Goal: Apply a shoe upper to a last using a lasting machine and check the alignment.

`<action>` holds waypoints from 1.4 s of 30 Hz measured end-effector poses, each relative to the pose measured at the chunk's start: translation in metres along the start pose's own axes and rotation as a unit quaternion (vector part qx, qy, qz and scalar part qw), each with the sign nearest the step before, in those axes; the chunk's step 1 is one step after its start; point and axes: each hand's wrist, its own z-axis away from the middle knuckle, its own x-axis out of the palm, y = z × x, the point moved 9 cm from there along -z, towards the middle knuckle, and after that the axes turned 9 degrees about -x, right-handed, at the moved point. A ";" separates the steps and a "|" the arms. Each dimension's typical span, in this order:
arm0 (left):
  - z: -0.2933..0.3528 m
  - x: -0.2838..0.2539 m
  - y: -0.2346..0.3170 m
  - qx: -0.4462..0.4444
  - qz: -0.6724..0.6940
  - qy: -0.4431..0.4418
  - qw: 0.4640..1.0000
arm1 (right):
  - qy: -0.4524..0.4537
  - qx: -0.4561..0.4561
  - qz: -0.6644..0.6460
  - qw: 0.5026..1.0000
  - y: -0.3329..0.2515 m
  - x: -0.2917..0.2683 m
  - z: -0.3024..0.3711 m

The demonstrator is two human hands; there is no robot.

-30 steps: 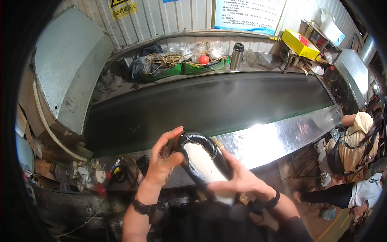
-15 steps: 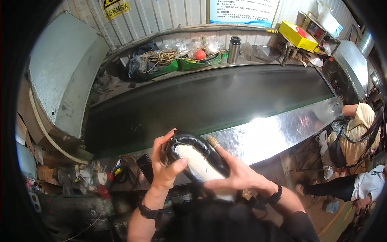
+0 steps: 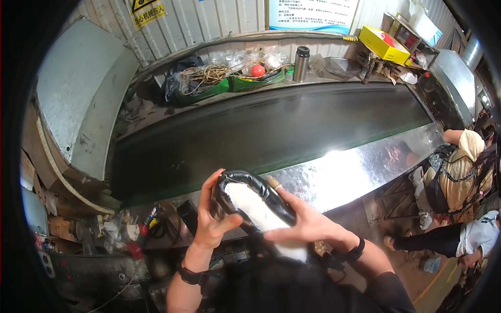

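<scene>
Both of my hands hold a black shoe upper (image 3: 271, 197), its white underside (image 3: 250, 202) facing up and the black material wrapped over its rim in folds. My left hand (image 3: 213, 221) grips the far left end, fingers on the outer side and thumb by the near left edge. My right hand (image 3: 310, 224) clasps the right side, thumb across the white underside. A tan wrapping covers a right fingertip (image 3: 273, 182). The shoe's near end is partly hidden by my right hand and dark clothing.
Beyond the shoe runs a long dark belt-like surface (image 3: 271, 122), with a shiny metal ledge (image 3: 339, 164) in front. Green trays (image 3: 209, 93), a steel flask (image 3: 301, 65) and a yellow box (image 3: 383, 46) stand behind. A dark flat phone-like object (image 3: 188, 215) lies left. Other people (image 3: 459, 172) are at right.
My left thumb has come off the white underside to the shoe's left edge. The shoe has turned slightly, showing more of its underside. My right hand keeps its hold.
</scene>
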 end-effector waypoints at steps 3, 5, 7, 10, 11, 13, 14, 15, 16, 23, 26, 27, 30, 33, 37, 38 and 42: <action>0.005 0.015 0.004 0.021 0.034 -0.044 0.998 | -0.015 0.025 -0.012 1.000 0.001 0.002 0.000; 0.006 0.011 0.000 0.009 0.013 -0.036 0.999 | -0.032 0.054 -0.028 0.998 0.004 0.006 0.001; 0.007 0.011 -0.002 -0.002 -0.004 -0.014 1.000 | -0.045 0.083 0.050 0.994 0.009 0.005 0.002; 0.006 0.013 -0.005 0.009 -0.005 -0.038 0.999 | -0.015 0.012 0.012 1.000 0.005 0.001 0.000; 0.005 0.014 -0.009 -0.027 0.043 -0.053 0.997 | -0.015 0.011 0.013 1.000 0.006 0.001 0.000; 0.006 0.018 -0.009 -0.014 0.009 -0.053 0.998 | -0.006 0.039 0.004 0.999 0.011 0.001 0.003; 0.007 0.020 -0.009 -0.001 -0.025 -0.053 0.998 | -0.005 0.040 0.004 0.999 0.010 0.000 0.004; 0.007 0.018 -0.010 0.015 -0.094 -0.057 0.994 | -0.017 0.053 0.016 0.998 0.009 0.002 0.003; 0.007 0.018 -0.013 0.016 -0.094 -0.058 0.994 | -0.029 0.067 0.027 0.997 0.009 0.003 0.003; 0.011 0.020 -0.019 -0.059 0.123 -0.050 0.989 | -0.024 0.085 0.012 0.996 0.000 0.000 0.009; 0.013 0.006 -0.010 0.058 -0.018 0.035 0.998 | -0.033 0.076 0.040 0.996 -0.003 0.004 0.005; 0.012 0.009 -0.006 0.054 -0.044 0.035 0.997 | -0.031 0.082 0.050 0.995 -0.004 0.004 0.006; 0.011 0.017 0.004 0.079 -0.093 0.020 0.992 | -0.011 0.030 0.062 0.998 -0.001 0.002 0.005; 0.011 0.026 0.014 0.041 0.099 -0.007 0.994 | -0.001 -0.028 0.070 0.997 -0.002 -0.001 0.007; 0.004 0.021 0.016 -0.011 0.141 -0.003 0.990 | 0.001 -0.020 0.057 0.998 -0.008 0.003 0.007; 0.004 0.019 0.016 -0.010 0.141 -0.002 0.990 | -0.001 -0.020 0.058 0.998 -0.007 0.003 0.007; 0.008 0.024 0.021 0.030 0.102 -0.032 0.994 | 0.009 -0.052 0.099 0.994 -0.003 0.002 0.009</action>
